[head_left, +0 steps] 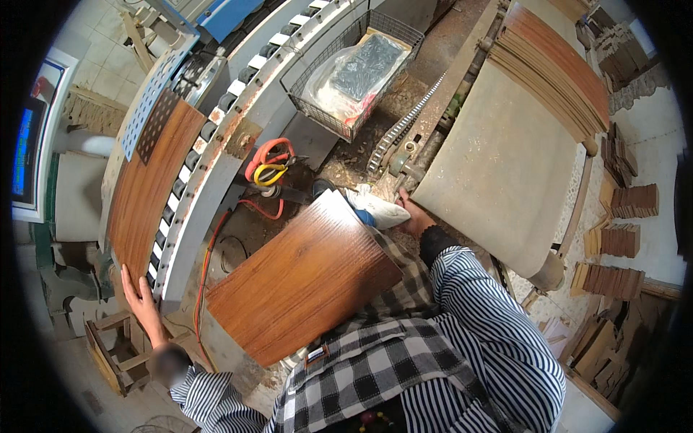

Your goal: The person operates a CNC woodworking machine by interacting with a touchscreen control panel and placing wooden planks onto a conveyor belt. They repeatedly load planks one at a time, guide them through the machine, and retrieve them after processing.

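In the head view, the left hand (141, 299) is open, fingers outstretched, at the near end of a long reddish-brown wood-grain board (148, 202) beside a black-and-white segmented conveyor chain (237, 88). The right hand (414, 216) is at a crumpled white cloth (382, 209); I cannot tell whether it grips. A rectangular brown wood-grain panel (303, 278) lies between them.

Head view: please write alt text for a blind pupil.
A person's left hand is at the near end of a brown board on a machine; the right hand is beside a belt. A second board is between them.
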The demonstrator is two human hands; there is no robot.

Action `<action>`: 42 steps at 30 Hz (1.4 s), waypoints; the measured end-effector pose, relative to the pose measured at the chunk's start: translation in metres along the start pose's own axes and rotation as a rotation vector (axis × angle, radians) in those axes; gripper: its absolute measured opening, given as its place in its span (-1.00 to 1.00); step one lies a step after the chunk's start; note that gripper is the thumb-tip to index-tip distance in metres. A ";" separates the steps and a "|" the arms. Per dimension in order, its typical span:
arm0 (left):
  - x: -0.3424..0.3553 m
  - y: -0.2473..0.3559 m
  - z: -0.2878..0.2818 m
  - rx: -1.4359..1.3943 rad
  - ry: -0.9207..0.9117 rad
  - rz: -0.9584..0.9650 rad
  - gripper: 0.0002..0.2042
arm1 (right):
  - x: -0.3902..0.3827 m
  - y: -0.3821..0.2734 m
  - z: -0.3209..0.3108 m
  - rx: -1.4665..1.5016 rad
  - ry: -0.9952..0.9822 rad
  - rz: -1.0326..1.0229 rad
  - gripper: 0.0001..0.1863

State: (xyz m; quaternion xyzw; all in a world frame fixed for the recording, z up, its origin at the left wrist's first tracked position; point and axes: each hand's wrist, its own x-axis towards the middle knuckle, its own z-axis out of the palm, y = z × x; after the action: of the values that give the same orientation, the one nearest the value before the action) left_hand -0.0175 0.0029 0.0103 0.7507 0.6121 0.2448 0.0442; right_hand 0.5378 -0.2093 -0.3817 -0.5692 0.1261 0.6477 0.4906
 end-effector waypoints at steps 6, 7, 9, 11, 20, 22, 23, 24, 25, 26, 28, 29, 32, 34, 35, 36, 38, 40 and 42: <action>-0.001 -0.004 -0.003 0.004 0.003 0.012 -0.51 | 0.069 0.037 -0.039 -0.442 0.084 -0.606 -0.61; -0.002 -0.004 -0.001 0.010 0.011 0.005 -0.51 | 0.045 0.027 -0.028 -0.617 0.163 -0.635 -0.61; -0.004 -0.009 0.001 0.019 0.015 0.005 -0.51 | -0.013 -0.006 -0.003 -0.889 0.265 -0.666 -0.61; -0.005 -0.008 0.002 0.009 0.021 -0.009 -0.51 | -0.040 -0.028 0.014 -1.101 0.257 -0.593 -0.57; -0.003 -0.004 0.004 0.004 0.061 -0.011 -0.50 | 0.077 0.027 0.026 -0.750 0.772 -0.607 -0.59; -0.004 -0.012 0.007 0.021 0.069 0.002 -0.51 | 0.071 0.020 0.030 -0.780 0.779 -0.597 -0.64; -0.004 -0.015 0.007 0.030 0.071 0.008 -0.51 | 0.064 0.007 0.019 -0.848 0.688 -0.555 -0.67; -0.005 -0.009 0.009 0.027 0.069 -0.021 -0.51 | 0.058 -0.001 0.014 -0.916 0.596 -0.511 -0.71; -0.003 -0.009 0.006 0.030 0.070 -0.010 -0.51 | 0.069 0.005 0.009 -0.947 0.656 -0.611 -0.73; 0.001 -0.010 0.005 0.034 0.071 0.003 -0.51 | 0.082 0.010 0.006 -0.974 0.718 -0.711 -0.75; -0.003 -0.015 0.006 0.054 0.074 0.016 -0.51 | 0.076 0.005 0.014 -0.981 0.734 -0.759 -0.76; -0.004 -0.016 0.007 0.057 0.076 0.014 -0.51 | 0.071 0.002 0.014 -0.952 0.695 -0.701 -0.74; -0.003 -0.009 0.007 0.056 0.078 0.005 -0.51 | 0.065 -0.001 0.019 -0.849 0.703 -0.641 -0.68; -0.004 0.000 0.007 0.046 0.083 -0.021 -0.51 | 0.063 -0.001 0.019 -0.832 0.705 -0.639 -0.63; -0.003 -0.003 0.007 0.056 0.085 -0.005 -0.51 | 0.062 -0.001 0.018 -0.848 0.687 -0.638 -0.61; -0.003 -0.008 0.007 0.064 0.088 0.010 -0.51 | 0.059 -0.003 0.019 -0.865 0.669 -0.638 -0.59; -0.006 -0.012 0.008 0.070 0.091 0.017 -0.51 | 0.045 -0.009 0.025 -0.911 0.673 -0.593 -0.59; -0.006 -0.008 0.008 0.060 0.091 0.016 -0.50 | 0.042 -0.012 0.024 -0.917 0.634 -0.571 -0.59; -0.006 -0.008 0.008 0.059 0.091 0.015 -0.50 | 0.041 -0.014 0.019 -0.887 0.550 -0.572 -0.58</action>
State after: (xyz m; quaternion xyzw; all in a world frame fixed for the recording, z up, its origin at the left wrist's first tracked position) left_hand -0.0221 0.0013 -0.0013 0.7443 0.6146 0.2611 -0.0077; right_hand 0.5427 -0.1688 -0.4057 -0.8781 -0.1924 0.3092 0.3105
